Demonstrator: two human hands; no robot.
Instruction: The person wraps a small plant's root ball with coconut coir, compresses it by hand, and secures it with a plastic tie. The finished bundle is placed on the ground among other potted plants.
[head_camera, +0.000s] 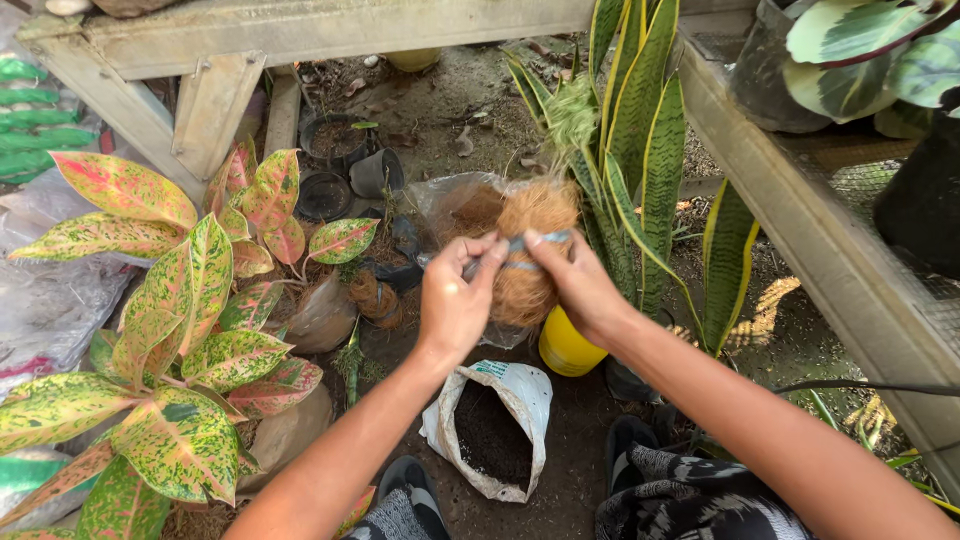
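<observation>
My left hand (455, 300) and my right hand (578, 285) are raised together in the middle of the head view. Both pinch a thin grey-blue strip (520, 243) stretched between their fingertips. The strip runs across a ball of brown coconut fibre (530, 255) that sits between the hands. Behind the ball lies a clear plastic bag (450, 205) with more brown fibre in it. Below the hands a yellow pot (565, 345) stands on the ground, and a white sack (495, 420) of dark soil lies open beside my feet.
A plant with pink-and-green speckled leaves (165, 330) fills the left. A tall snake plant (640, 150) stands right of the hands. Small black pots (345, 160) sit at the back on dirt. A concrete bench leg (200, 100) and a shelf (830, 240) with potted plants frame the spot.
</observation>
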